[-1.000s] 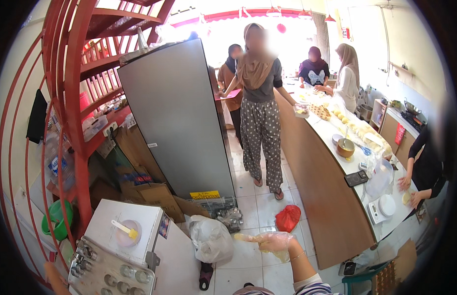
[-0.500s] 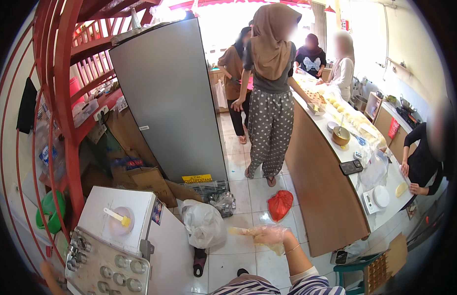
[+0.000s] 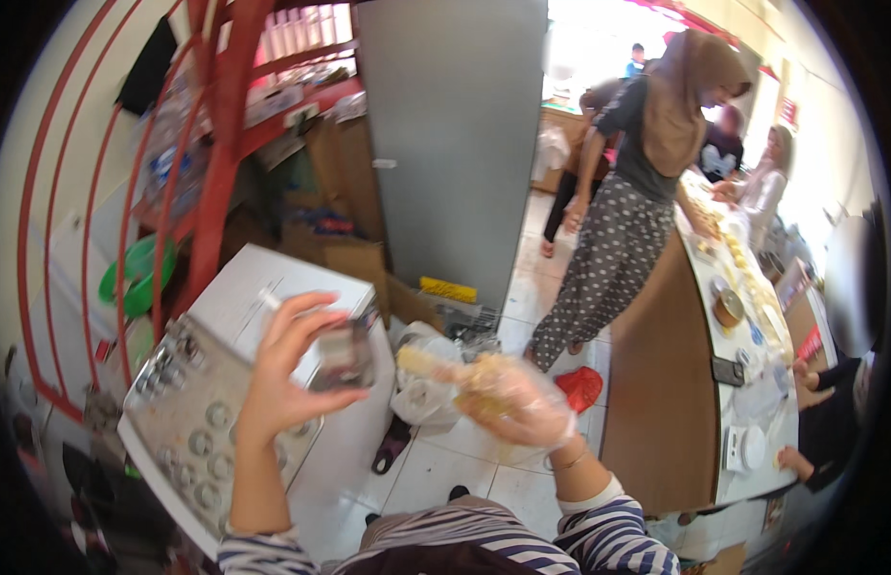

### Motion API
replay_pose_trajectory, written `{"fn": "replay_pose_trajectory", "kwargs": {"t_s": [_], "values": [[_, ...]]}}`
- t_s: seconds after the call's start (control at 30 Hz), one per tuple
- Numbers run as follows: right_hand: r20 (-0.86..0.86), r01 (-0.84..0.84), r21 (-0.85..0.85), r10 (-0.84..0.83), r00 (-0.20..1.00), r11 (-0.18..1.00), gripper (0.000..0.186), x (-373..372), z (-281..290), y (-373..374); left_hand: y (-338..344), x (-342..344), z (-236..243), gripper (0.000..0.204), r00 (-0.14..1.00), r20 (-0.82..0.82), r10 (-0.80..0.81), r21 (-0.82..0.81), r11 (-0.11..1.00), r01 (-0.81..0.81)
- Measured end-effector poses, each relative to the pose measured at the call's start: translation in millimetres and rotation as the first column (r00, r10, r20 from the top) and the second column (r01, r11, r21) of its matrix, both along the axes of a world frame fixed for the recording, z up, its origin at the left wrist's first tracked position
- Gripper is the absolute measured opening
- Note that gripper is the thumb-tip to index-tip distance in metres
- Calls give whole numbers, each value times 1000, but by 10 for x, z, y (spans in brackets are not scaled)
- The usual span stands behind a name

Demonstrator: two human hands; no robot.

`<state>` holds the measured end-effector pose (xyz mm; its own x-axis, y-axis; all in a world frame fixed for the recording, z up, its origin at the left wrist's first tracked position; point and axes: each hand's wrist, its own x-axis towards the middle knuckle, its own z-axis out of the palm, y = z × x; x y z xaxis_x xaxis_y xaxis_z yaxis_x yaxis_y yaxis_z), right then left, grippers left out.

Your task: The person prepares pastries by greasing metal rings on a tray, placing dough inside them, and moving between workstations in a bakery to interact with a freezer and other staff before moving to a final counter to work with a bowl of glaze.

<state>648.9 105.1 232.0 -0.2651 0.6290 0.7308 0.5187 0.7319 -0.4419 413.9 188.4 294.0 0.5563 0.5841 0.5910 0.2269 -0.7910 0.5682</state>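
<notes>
My left hand (image 3: 290, 379) grips a small silver metal ring mould (image 3: 345, 355) between thumb and fingers, above the white cabinet; motion blurs the mould. My right hand (image 3: 522, 407) wears a clear plastic glove and is raised just right of the mould, apart from it. One finger of it stretches toward the mould, with a pale yellow smear (image 3: 418, 360) on its tip; the other fingers look curled. Several similar ring moulds (image 3: 218, 415) stand on a metal tray (image 3: 162, 436) under and left of my left hand. A white utensil handle (image 3: 270, 299) shows behind my left fingers.
The tray rests on a white cabinet (image 3: 292, 268) beside red stair rails (image 3: 225, 144) and a grey fridge (image 3: 455, 163). White and red plastic bags (image 3: 581, 387) lie on the floor. A co-worker (image 3: 647, 182) stands by the long counter (image 3: 656, 364); other people work along it.
My left hand has come up from the lower left edge with a ring mould. The gloved right hand has risen closer. My view has turned left, and the standing co-worker now leans toward the counter.
</notes>
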Motion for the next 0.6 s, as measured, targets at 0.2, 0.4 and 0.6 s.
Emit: {"fn": "replay_pose_trajectory", "kwargs": {"t_s": [0.2,0.4,0.6], "values": [[214,65,-56,-52,976,996,28,-234,378,27,53,-139,-170,67,999,3,-43,-167,985,43],[523,119,62,-134,842,991,35,-354,348,319,-1,-42,-233,65,997,-51,-60,-47,997,57],[318,-252,-373,379,869,893,42,-321,-40,341,-16,-99,-311,64,994,-105,-31,25,999,34]]}}
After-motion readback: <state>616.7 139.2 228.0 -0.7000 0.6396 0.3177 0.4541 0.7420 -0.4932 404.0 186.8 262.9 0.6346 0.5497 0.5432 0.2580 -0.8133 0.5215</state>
